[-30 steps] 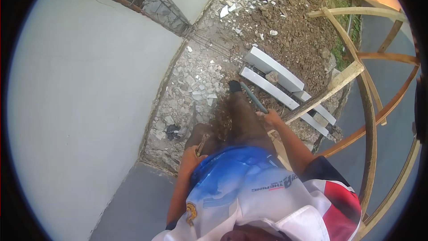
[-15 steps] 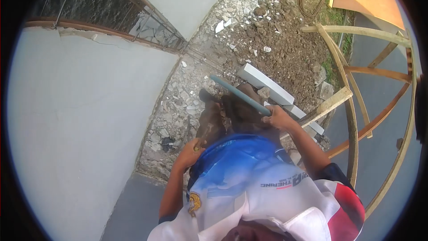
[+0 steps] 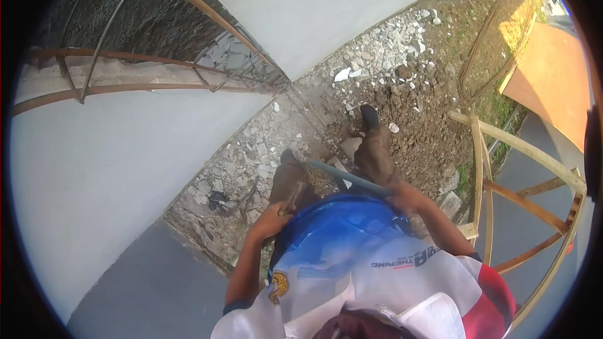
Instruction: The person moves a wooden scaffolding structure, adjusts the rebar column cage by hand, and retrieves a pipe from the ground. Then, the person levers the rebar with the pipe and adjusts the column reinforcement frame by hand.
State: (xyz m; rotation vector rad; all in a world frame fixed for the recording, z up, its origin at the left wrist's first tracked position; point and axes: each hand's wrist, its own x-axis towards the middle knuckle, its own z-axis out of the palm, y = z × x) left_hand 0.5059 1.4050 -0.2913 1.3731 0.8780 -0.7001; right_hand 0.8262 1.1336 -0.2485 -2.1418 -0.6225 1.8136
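Head view looks straight down over the person's chest, a white, blue and red shirt (image 3: 352,263), to the ground between two grey walls. The left hand (image 3: 271,220) is curled into a fist around a short brownish stick-like tool (image 3: 289,199), whose upper end pokes up out of the fist in front of the left thigh; what kind of tool it is cannot be told. The right hand (image 3: 405,196) is closed around one end of a long grey-blue rod (image 3: 344,177), which runs from that hand leftward and slightly up across both legs, ending above the left knee. The rod lies nearly level and is clear of the ground.

Both legs in brown trousers (image 3: 375,154) stand on a strip of broken white rubble (image 3: 264,150) and brown soil (image 3: 414,113); the right foot in a dark shoe (image 3: 369,116) is set further forward than the left. A pale block (image 3: 349,146) shows on the ground between the legs, partly hidden by them.

To the left, a smooth grey wall (image 3: 113,169) fills much of the picture, with rusty metal bars (image 3: 125,69) fixed along its top over a dark rough surface. To the right stands a frame of pale wooden poles (image 3: 521,150). Beyond it, an orange board (image 3: 553,81) lies beside a coil of cable (image 3: 496,50) on the soil.
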